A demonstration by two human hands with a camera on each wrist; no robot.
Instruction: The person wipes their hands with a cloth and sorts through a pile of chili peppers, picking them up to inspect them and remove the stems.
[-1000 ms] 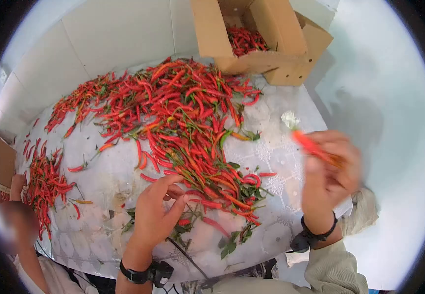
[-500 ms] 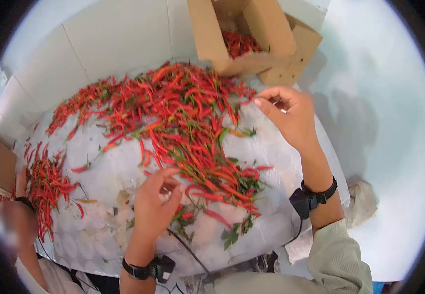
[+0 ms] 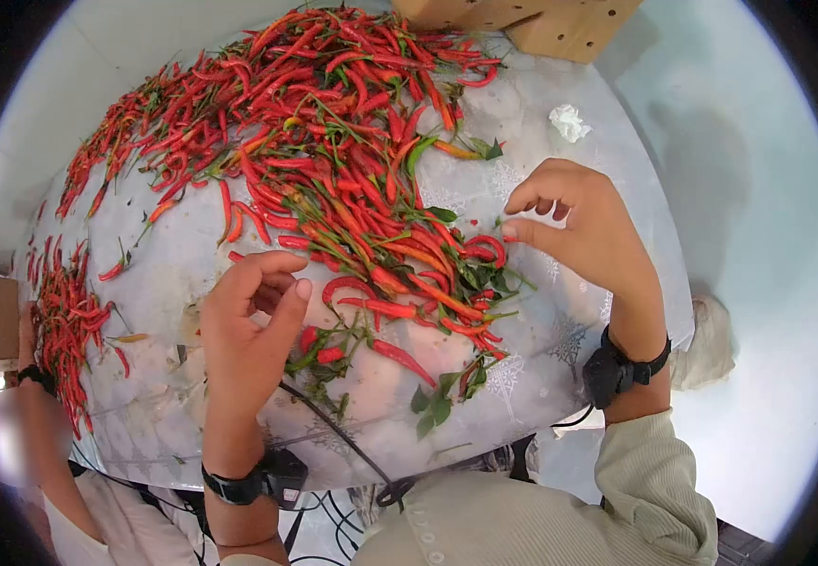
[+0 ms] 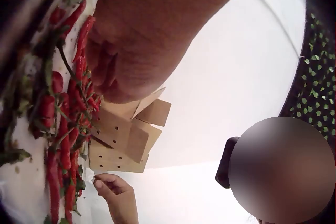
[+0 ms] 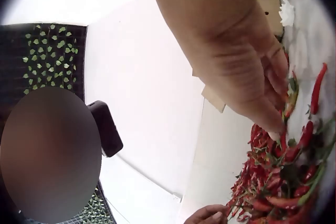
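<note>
A large heap of red chili peppers (image 3: 362, 179), with green stems and leaves, spreads over the table. My left hand (image 3: 249, 321) hovers at the heap's near left edge, fingers loosely bent and thumb pointing forward, with no pepper showing in it. To the right of the heap, my right hand (image 3: 579, 222) hangs over the cloth. Its fingers are bent loosely, thumb and fingertips apart, and nothing shows between them. Between the hands lie a curved chili (image 3: 484, 249) and a loose chili (image 3: 402, 361) beside green leaves (image 3: 437, 406). The right wrist view shows the right fingertips overlapping the peppers.
Cardboard boxes (image 3: 569, 28) stand at the back right. A crumpled white tissue (image 3: 569, 123) lies near the table's right edge. A smaller chili pile (image 3: 69, 330) is at the left, beside another person's arm (image 3: 27, 340). A black cable (image 3: 343, 434) runs over the front edge.
One second ago my right hand held a red chili at the right; half a second ago it was near the box without it. Now it is back lower, beside the heap. The head view has tilted down.
</note>
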